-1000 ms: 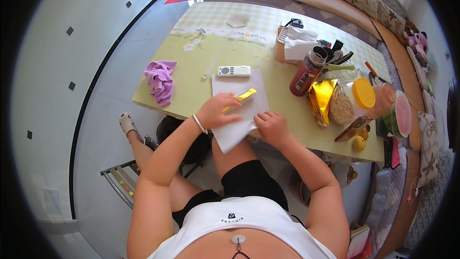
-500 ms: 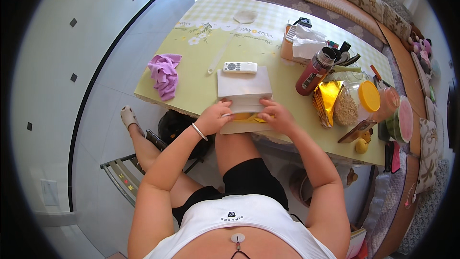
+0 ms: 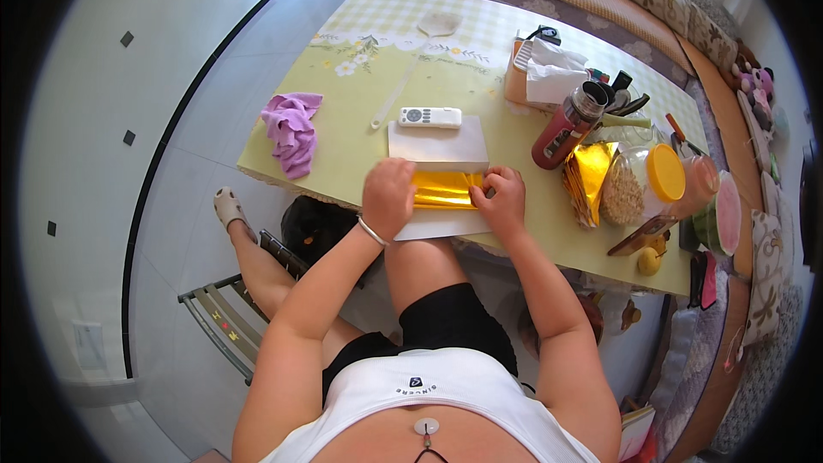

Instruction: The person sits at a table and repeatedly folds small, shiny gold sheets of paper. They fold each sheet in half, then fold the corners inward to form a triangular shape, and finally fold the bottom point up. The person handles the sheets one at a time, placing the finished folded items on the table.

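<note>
A shiny strip of gold foil paper (image 3: 441,190) lies across white paper (image 3: 437,225) at the table's near edge. At the foil's right end is my right hand (image 3: 504,200), its thumb and fingers pinching the gold. My left hand (image 3: 388,197) is curled over the left end, slightly blurred, and what its fingertips grip is hidden under it. Just beyond the foil sits a flat white piece (image 3: 437,146), paper or card, with a white remote control (image 3: 430,117) resting on its far edge.
To the right stand a maroon thermos (image 3: 566,130), more gold foil sheets (image 3: 590,178), a yellow-lidded jar (image 3: 623,193), a tissue box (image 3: 517,77) and a phone (image 3: 641,234). A purple cloth (image 3: 291,133) lies at the left. Farther back is a transparent fly swatter (image 3: 439,24).
The white paper that covered most of the gold foil is folded open, so the whole gold strip shows. My left hand has curled inward and moved slightly up; my right hand has shifted a little right.
</note>
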